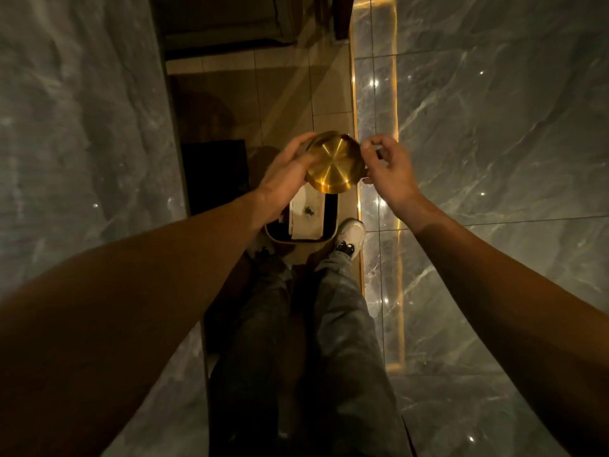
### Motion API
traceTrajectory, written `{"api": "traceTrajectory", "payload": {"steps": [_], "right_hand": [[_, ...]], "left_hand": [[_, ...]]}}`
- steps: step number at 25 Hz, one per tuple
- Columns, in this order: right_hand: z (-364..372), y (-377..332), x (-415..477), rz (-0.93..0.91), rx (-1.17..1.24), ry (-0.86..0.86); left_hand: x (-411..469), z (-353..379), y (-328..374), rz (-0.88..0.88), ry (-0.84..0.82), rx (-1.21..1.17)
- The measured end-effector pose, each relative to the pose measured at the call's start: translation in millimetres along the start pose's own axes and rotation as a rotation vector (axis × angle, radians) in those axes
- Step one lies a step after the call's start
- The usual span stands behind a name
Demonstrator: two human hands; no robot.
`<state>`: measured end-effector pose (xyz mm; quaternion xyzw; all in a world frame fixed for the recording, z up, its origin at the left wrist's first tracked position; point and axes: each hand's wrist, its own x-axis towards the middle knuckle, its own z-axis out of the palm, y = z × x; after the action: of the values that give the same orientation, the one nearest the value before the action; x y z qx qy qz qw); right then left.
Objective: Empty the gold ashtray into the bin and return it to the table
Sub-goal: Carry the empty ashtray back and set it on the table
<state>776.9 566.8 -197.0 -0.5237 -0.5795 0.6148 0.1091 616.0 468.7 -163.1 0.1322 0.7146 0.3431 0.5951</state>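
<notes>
The gold ashtray [334, 163] is turned upside down, its shiny round base facing me, directly above the bin [301, 222] on the floor. My left hand [286, 174] grips its left rim. My right hand [387, 166] touches its right edge with thumb and fingertips. Inside the bin lies a pale sheet with a small dark heap of ash on it.
Grey marble surfaces rise on both sides, the right one [494, 143] edged with a lit gold strip. A dark box [214, 174] stands left of the bin. My legs and a white shoe [351, 237] are just below the bin on a tiled floor.
</notes>
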Motion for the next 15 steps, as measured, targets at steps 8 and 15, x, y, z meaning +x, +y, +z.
{"api": "traceTrajectory", "payload": {"steps": [8,15], "right_hand": [[-28,-90,-63,-0.179,0.014,-0.035],[-15,-190,-119,-0.324,0.044,-0.166]], "left_hand": [[-94,-13,55,0.277,-0.019,0.342],[-184,-58,94,0.512,0.174,0.293]]}}
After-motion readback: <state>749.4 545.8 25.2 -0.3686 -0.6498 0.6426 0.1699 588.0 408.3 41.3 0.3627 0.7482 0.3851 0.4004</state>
